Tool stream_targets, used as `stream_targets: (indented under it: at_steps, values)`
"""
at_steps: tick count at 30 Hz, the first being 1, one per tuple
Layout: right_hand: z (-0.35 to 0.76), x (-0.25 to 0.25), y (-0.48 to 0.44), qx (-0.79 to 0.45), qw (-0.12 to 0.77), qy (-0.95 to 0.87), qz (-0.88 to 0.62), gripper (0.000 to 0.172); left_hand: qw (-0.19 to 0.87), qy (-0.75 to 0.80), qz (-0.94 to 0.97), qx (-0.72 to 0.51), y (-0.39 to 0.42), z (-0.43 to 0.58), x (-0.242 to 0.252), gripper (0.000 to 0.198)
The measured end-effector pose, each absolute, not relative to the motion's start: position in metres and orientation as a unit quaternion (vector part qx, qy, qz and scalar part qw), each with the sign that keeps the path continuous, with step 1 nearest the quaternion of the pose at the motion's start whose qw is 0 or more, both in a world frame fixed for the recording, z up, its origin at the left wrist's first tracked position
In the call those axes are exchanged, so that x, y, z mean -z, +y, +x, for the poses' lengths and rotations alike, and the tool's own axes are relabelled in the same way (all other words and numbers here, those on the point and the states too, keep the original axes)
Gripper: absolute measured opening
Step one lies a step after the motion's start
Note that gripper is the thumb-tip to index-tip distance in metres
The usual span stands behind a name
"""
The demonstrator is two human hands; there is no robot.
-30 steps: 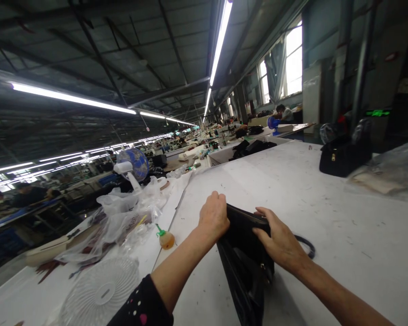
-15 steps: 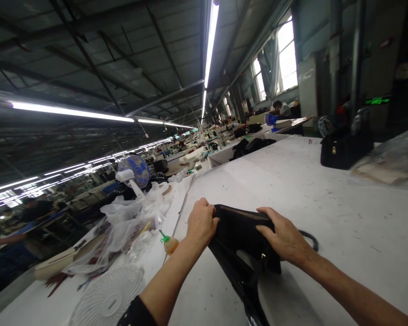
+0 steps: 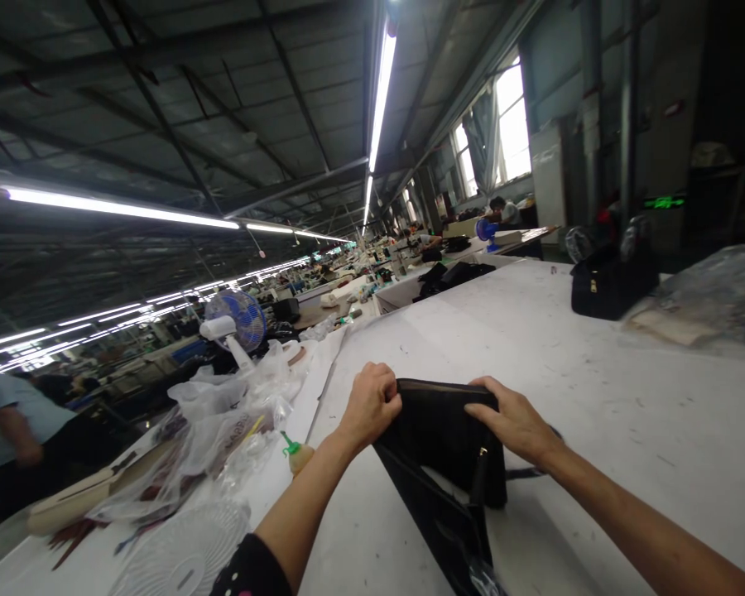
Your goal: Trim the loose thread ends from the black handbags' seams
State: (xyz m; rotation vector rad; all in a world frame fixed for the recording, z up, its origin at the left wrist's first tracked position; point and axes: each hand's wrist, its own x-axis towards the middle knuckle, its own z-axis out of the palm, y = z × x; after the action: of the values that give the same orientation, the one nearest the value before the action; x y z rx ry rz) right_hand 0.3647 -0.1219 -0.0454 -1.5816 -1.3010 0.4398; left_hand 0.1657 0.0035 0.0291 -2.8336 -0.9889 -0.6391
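A black bag (image 3: 438, 430) with a small gold-coloured zip pull is held upright over the white table. My left hand (image 3: 372, 401) grips its upper left corner, fingers curled over the rim. At the upper right edge, my right hand (image 3: 514, 418) pinches the bag between thumb and fingers. Part of a dark strap shows behind the right wrist. The lower part of the bag hangs toward me, with some clear plastic at its bottom end.
On the left lie clear plastic bags (image 3: 217, 434), a small green-topped bottle (image 3: 296, 454) and a white fan (image 3: 183, 550). A blue fan (image 3: 239, 319) stands farther back. Another black bag (image 3: 614, 285) sits at the table's far right. A person (image 3: 18, 422) is at the left.
The black bag has turned slightly, and its zip pull now sits higher. Both hands keep their grip. A person has come into view at the left edge.
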Motion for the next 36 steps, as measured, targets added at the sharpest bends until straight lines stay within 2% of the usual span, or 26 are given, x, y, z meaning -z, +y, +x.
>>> stream_targets:
  at_steps: [7,13,17,23,29,36]
  values:
    - [0.366,0.047,-0.114,-0.191,0.497,-0.532,-0.658,0.024,0.033,-0.339,-0.904,0.258,0.004,0.154,-0.022,0.006]
    - [0.367,0.05,-0.112,-0.194,0.502,-0.538,-0.649,0.022,0.004,-0.331,-0.91,0.25,0.001,0.157,-0.023,0.022]
    - [0.368,0.053,-0.11,-0.204,0.509,-0.53,-0.647,0.024,-0.018,-0.328,-0.916,0.232,0.002,0.158,-0.025,0.012]
    - [0.37,0.055,-0.108,-0.209,0.519,-0.521,-0.644,0.028,-0.028,-0.345,-0.898,0.271,0.012,0.159,-0.018,0.01]
    - [0.375,0.063,-0.103,-0.204,0.548,-0.518,-0.625,0.026,-0.121,-0.369,-0.875,0.29,0.019,0.167,-0.012,0.014]
    - [0.378,0.067,-0.094,-0.228,0.578,-0.487,-0.614,0.028,-0.098,-0.385,-0.87,0.291,0.018,0.174,-0.011,0.011]
